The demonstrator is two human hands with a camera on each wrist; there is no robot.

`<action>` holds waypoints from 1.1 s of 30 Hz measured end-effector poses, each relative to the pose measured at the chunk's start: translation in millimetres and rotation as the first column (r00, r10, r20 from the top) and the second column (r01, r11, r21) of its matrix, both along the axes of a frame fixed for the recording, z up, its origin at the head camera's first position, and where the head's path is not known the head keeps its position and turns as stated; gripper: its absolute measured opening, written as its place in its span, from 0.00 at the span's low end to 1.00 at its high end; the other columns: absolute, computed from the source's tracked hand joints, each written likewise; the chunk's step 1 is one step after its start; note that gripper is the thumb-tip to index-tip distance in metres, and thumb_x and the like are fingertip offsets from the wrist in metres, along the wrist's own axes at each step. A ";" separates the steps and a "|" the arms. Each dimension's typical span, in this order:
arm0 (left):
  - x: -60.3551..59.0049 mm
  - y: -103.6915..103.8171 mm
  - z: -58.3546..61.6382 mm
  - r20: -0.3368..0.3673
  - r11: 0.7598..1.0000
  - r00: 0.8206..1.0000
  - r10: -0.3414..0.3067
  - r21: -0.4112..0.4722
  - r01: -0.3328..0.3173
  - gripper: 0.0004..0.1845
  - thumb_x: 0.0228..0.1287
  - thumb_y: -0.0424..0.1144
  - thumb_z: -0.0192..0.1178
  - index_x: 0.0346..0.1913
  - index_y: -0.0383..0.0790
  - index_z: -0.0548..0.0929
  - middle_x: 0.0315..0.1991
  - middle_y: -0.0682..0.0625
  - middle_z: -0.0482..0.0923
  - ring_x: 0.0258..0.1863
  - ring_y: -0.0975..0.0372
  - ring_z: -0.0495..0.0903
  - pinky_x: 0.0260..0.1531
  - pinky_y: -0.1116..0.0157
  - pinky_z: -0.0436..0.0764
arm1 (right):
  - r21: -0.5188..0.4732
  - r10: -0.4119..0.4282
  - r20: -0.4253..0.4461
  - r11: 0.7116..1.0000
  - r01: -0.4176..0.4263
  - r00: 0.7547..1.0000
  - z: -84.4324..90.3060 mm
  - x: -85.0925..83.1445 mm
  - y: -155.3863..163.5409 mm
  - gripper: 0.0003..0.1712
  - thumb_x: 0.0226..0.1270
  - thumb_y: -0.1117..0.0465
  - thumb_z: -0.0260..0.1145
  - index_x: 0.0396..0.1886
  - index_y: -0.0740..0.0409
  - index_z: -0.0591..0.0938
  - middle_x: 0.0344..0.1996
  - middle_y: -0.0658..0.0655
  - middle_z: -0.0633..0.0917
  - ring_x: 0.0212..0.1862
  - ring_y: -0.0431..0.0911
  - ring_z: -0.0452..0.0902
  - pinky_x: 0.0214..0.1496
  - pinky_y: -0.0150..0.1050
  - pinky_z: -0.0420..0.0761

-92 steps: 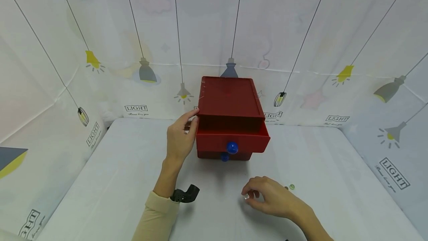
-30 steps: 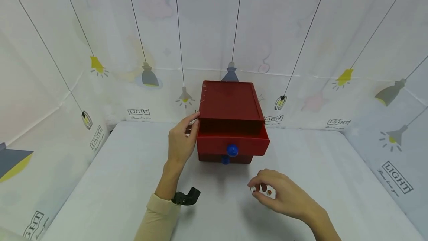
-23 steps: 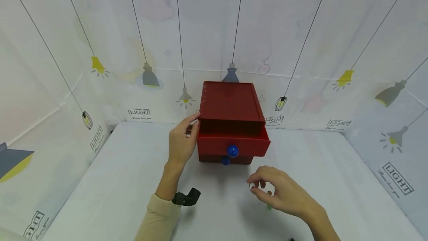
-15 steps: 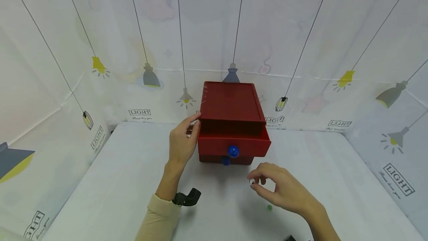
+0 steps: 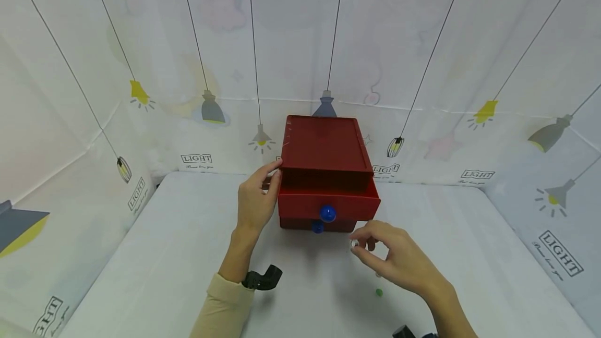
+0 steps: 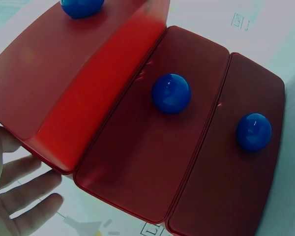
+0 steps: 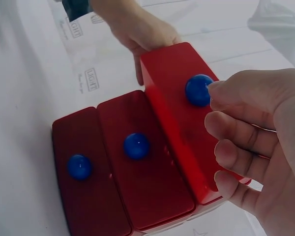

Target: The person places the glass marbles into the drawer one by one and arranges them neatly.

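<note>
A dark red drawer cabinet (image 5: 324, 145) has three drawers with blue knobs. Its top drawer (image 5: 305, 206) is pulled out; the middle drawer (image 6: 137, 132) and bottom drawer (image 6: 231, 162) are closed. My left hand (image 5: 253, 200) touches the cabinet's left side with extended fingers. Just in front of the drawer's right corner, my right hand (image 5: 399, 257) pinches a small clear marble (image 5: 354, 243) between thumb and forefinger; the right wrist view does not show the marble. Below that hand, a green marble (image 5: 379, 292) lies on the table, and another small thing is mostly hidden under the hand.
The table (image 5: 164, 254) has a white cover. A patterned white curtain (image 5: 235, 67) stands behind the cabinet and along both sides. A black wrist mount (image 5: 263, 278) sits on the left wrist, and another black mount (image 5: 404, 332) shows by the right forearm.
With the clear marble pinched, my right hand has moved up toward the drawer's front right corner. The green marble has come into sight below it. The left hand keeps its place.
</note>
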State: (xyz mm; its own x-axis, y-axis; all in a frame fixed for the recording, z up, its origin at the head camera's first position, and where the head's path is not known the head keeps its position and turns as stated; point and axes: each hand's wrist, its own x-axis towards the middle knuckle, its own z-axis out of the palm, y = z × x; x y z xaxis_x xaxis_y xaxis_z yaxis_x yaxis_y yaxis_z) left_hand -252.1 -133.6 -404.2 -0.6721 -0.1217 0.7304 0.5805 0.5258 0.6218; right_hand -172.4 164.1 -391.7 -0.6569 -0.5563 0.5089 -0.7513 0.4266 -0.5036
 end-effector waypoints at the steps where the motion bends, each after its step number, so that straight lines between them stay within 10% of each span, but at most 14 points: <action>1: -0.1 0.0 -0.2 0.000 1.000 1.000 0.000 -0.001 0.000 0.15 0.73 0.36 0.58 0.59 0.42 0.84 0.54 0.47 0.86 0.37 0.56 0.90 0.35 0.63 0.89 | -0.009 -0.003 0.014 1.000 0.003 1.000 0.4 0.0 -0.3 0.19 0.61 0.67 0.73 0.46 0.40 0.82 0.36 0.43 0.84 0.38 0.34 0.75 0.25 0.24 0.79; 8: 0.1 0.5 -0.5 0.001 1.000 1.000 -0.004 0.003 0.004 0.15 0.73 0.36 0.58 0.59 0.42 0.84 0.54 0.47 0.86 0.36 0.57 0.90 0.36 0.63 0.89 | -0.056 -0.020 0.076 0.998 0.025 0.997 2.1 0.3 -2.8 0.17 0.63 0.67 0.72 0.46 0.42 0.83 0.35 0.44 0.83 0.37 0.35 0.75 0.13 0.24 0.74; 33: -0.3 -0.8 0.1 0.010 1.000 1.000 -0.006 0.008 0.006 0.15 0.74 0.37 0.58 0.59 0.43 0.84 0.55 0.48 0.86 0.36 0.57 0.90 0.36 0.64 0.89 | -0.054 -0.141 -0.068 0.989 0.138 0.988 7.4 -16.5 -8.1 0.18 0.57 0.68 0.75 0.44 0.46 0.85 0.32 0.39 0.83 0.33 0.32 0.74 0.31 0.29 0.80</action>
